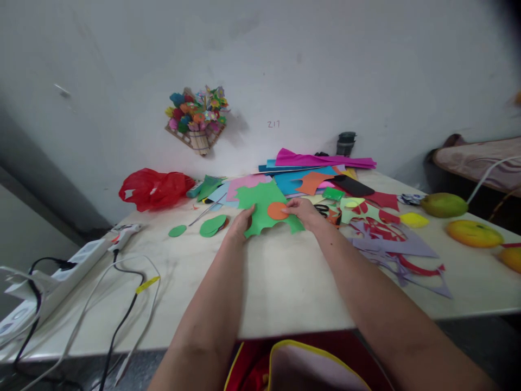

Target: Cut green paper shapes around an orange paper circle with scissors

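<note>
My left hand [243, 220] grips the left edge of a green paper sheet [257, 202], its thumb on top. Rounded bites are cut out of the sheet's edges. An orange paper circle [277, 210] lies against the sheet's face, and my right hand [302, 212] pinches its right edge between thumb and fingers. Whether the right fingers also hold the green sheet is hard to see. To the left on the table lie a single green paper circle [177, 231] and a small stack of green circles [212, 226]. Black-handled scissors [321, 208] rest just beyond my right hand.
Coloured paper sheets [305, 182] pile up at the back. Purple and red paper scraps [391, 247] spread at right, beside mangoes [474, 233]. A red plastic bag [157, 188] sits back left. A power strip [61, 282] with cables lines the left edge.
</note>
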The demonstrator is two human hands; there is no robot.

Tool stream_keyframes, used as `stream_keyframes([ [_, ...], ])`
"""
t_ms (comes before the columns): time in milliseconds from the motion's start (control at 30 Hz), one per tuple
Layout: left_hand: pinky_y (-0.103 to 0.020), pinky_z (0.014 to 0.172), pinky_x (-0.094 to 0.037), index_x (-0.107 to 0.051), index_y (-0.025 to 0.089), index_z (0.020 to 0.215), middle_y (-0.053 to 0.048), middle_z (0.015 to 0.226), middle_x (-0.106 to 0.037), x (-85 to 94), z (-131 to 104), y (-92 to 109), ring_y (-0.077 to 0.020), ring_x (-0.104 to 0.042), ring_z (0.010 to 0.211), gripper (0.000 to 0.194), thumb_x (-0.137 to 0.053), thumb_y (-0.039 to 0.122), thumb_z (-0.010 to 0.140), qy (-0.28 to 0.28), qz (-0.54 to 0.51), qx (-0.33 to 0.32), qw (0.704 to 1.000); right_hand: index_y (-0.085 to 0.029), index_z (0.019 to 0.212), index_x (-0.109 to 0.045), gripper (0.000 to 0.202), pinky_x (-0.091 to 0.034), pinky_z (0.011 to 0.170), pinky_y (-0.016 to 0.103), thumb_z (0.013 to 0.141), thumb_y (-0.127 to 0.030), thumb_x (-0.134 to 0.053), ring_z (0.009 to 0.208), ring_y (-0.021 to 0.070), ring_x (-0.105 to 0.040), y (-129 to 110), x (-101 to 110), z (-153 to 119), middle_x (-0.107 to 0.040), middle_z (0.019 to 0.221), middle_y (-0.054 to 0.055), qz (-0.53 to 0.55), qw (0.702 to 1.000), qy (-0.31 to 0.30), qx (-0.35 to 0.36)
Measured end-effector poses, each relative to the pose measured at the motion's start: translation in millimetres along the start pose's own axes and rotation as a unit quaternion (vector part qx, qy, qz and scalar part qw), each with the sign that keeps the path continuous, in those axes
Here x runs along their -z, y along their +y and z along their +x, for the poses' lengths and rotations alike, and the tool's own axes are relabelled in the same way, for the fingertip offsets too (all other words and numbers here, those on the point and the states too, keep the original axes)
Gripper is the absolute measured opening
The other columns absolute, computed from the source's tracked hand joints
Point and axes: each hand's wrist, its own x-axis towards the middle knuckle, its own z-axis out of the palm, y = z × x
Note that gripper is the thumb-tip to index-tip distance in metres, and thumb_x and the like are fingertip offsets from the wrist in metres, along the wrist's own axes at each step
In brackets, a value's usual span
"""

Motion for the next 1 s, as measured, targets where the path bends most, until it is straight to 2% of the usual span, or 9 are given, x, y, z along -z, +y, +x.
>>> stream_keyframes([
  [100,-0.040,0.096,-0.056,-0.063,0.011,0.124,-0.016,0.114,-0.073,-1.5,2.8,0.9,-0.0270,-0.070,0.107,0.043,-0.069,0.028,0.084,0.017,-0.032,-0.014,0.999,-0.021,0.074,-0.068,0.041,-0.044,0.063,0.030,0.039,-0.030,-0.086,0.060,0.0124,-0.049,-2.7,-0.8,-1.2,-0.049,0.055,-0.009,0.010,1.000,0.006,0.018],
  [233,-0.042,0.100,-0.054,-0.061,0.009,0.126,-0.017,0.116,-0.072,-1.7,6.3,1.4,-0.0282,-0.069,0.111,0.045,-0.068,0.026,0.085,0.019,-0.049,-0.002,0.999,-0.020,0.108,-0.071,0.066,-0.043,0.063,0.029,0.043,-0.024,-0.083,0.056,0.0105,-0.041,-7.1,-1.2,-4.2,-0.032,0.053,-0.014,0.025,0.999,0.008,0.027],
  [333,-0.044,0.102,-0.053,-0.059,0.009,0.128,-0.017,0.117,-0.072,0.1,8.1,0.4,-0.0291,-0.068,0.113,0.048,-0.069,0.024,0.083,0.019,-0.052,-0.004,0.998,-0.019,0.114,-0.071,0.071,-0.044,0.065,0.030,0.044,-0.022,-0.083,0.057,0.0109,-0.043,-7.9,-1.5,-5.0,-0.031,0.054,-0.013,0.020,0.999,0.012,0.024],
  [433,-0.044,0.104,-0.051,-0.058,0.010,0.131,-0.017,0.118,-0.072,3.0,9.9,-0.4,-0.0296,-0.067,0.114,0.052,-0.071,0.023,0.082,0.020,-0.056,-0.013,0.998,-0.019,0.110,-0.073,0.067,-0.048,0.069,0.031,0.045,-0.019,-0.084,0.060,0.0120,-0.049,-6.0,-1.8,-3.8,-0.039,0.055,-0.012,0.018,1.000,0.014,0.015],
  [533,-0.045,0.106,-0.050,-0.057,0.010,0.132,-0.017,0.119,-0.072,5.4,11.7,1.1,-0.0303,-0.066,0.116,0.055,-0.072,0.024,0.081,0.016,-0.059,-0.009,0.998,-0.019,0.105,-0.075,0.062,-0.052,0.078,0.034,0.044,-0.017,-0.086,0.070,0.0152,-0.060,-3.0,-1.9,-1.8,-0.058,0.064,-0.006,0.029,0.999,0.025,-0.002],
  [633,-0.045,0.108,-0.048,-0.056,0.010,0.134,-0.016,0.120,-0.072,6.0,12.5,3.9,-0.0307,-0.065,0.119,0.055,-0.071,0.023,0.082,0.031,-0.062,0.006,0.998,-0.018,0.096,-0.075,0.052,-0.054,0.082,0.037,0.046,-0.023,-0.089,0.075,0.0188,-0.067,-1.4,-1.3,-0.9,-0.069,0.072,0.000,0.031,0.999,0.006,-0.010],
  [767,-0.047,0.111,-0.045,-0.055,0.012,0.136,-0.015,0.122,-0.071,5.7,12.5,5.1,-0.0309,-0.063,0.122,0.053,-0.066,0.023,0.085,0.035,-0.066,0.012,0.997,-0.018,0.080,-0.073,0.039,-0.055,0.077,0.036,0.047,-0.031,-0.090,0.068,0.0187,-0.067,-3.3,-1.2,-2.3,-0.071,0.066,0.001,0.035,0.999,-0.025,-0.008],
  [900,-0.049,0.111,-0.046,-0.057,0.015,0.136,-0.014,0.123,-0.071,7.9,14.1,3.2,-0.0335,-0.061,0.124,0.057,-0.071,0.026,0.082,0.014,-0.060,0.015,0.998,-0.018,0.069,-0.068,0.035,-0.053,0.068,0.033,0.048,-0.036,-0.089,0.062,0.0169,-0.063,-7.1,-2.7,-4.5,-0.067,0.060,0.000,0.022,1.000,-0.012,-0.010],
  [1000,-0.049,0.110,-0.047,-0.058,0.016,0.134,-0.014,0.123,-0.071,10.0,15.6,1.8,-0.0334,-0.060,0.124,0.057,-0.073,0.026,0.080,-0.001,-0.058,0.015,0.998,-0.018,0.063,-0.062,0.039,-0.045,0.057,0.028,0.047,-0.043,-0.088,0.054,0.0128,-0.055,-7.4,-2.8,-4.9,-0.060,0.055,-0.003,-0.003,1.000,0.001,-0.009],
])
